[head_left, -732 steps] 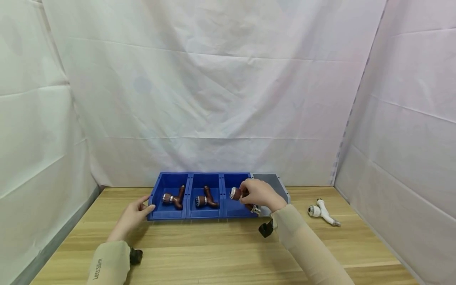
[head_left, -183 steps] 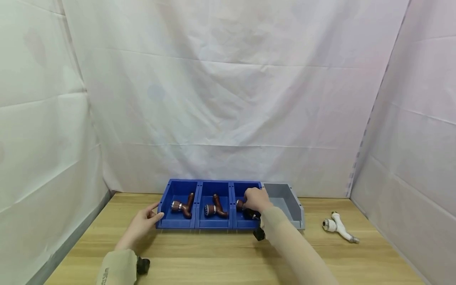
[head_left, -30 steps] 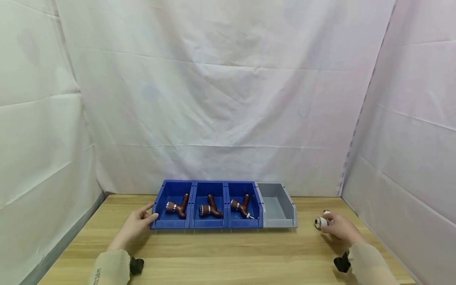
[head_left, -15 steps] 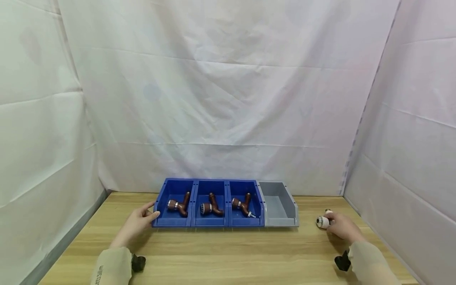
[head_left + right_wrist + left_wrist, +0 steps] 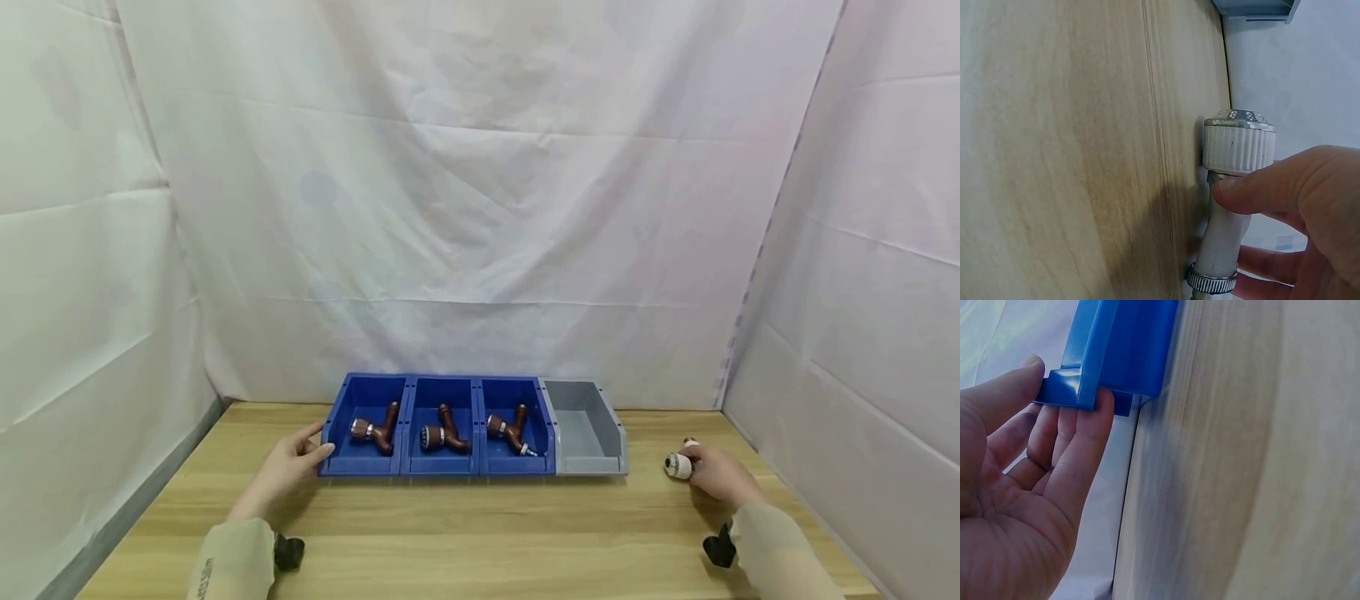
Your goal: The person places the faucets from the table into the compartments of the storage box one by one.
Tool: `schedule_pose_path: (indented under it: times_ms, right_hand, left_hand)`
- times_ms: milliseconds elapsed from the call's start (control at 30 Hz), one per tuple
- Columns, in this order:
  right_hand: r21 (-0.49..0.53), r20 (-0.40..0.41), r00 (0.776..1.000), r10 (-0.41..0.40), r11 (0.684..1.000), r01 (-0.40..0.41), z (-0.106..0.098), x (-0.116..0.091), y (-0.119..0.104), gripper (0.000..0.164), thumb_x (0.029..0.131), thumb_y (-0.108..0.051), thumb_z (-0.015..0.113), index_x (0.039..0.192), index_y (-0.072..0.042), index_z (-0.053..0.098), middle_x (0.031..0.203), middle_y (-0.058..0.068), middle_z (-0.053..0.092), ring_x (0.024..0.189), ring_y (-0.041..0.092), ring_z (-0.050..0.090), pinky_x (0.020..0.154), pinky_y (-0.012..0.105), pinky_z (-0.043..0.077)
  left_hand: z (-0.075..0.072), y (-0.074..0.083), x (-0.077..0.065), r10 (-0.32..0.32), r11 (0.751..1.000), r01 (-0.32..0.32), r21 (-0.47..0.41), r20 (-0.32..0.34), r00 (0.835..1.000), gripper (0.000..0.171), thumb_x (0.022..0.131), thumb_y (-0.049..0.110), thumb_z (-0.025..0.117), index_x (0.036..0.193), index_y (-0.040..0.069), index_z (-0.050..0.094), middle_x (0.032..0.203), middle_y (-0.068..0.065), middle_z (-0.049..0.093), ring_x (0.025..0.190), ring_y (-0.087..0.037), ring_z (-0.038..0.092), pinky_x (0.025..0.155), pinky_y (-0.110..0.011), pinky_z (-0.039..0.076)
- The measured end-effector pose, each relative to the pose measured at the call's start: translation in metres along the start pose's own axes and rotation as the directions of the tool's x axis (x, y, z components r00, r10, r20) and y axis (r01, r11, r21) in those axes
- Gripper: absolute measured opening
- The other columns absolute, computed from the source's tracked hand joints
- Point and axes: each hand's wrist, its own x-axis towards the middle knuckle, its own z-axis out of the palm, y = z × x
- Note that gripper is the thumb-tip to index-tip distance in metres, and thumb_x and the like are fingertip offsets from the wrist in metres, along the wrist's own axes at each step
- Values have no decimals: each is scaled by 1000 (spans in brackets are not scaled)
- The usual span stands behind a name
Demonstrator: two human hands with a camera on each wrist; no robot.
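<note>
In the head view my left hand (image 5: 288, 468) holds the left edge of a blue bin (image 5: 330, 433). The left wrist view shows thumb and fingers pinching the bin's edge strip (image 5: 1069, 387). At the right my right hand (image 5: 722, 477) grips a white tap (image 5: 678, 466) on the table; its body is largely covered in the head view. In the right wrist view the thumb presses the tap's neck just below the ribbed white knob (image 5: 1239, 149), with fingers behind. Brown taps lie one to a bin: left (image 5: 381, 432), middle (image 5: 447, 433) and right (image 5: 513, 428).
A grey bin (image 5: 592, 467) adjoins the right end of the blue row, between it and my right hand. The bins stand near the back of the wooden table (image 5: 465, 542). White cloth (image 5: 450, 208) hangs behind and along both sides.
Earlier my right hand held a brown tap over the third blue bin; that tap now lies inside. The hand has moved right to the white tap. Over the last second, little differs.
</note>
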Motion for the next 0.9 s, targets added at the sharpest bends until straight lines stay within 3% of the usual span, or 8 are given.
schedule_pose_path:
  times_ms: [900]
  right_hand:
    - [-47,-36,999,4,999,-6,7,4,5,40,65,11,61,102,-1,68,94,14,67,87,34,62,76,54,47]
  left_hand:
    - [1,-7,2,-20,999,20,-39,-7,1000,63,95,22,64,142,-11,37,75,-6,52,61,-15,47,53,-26,41]
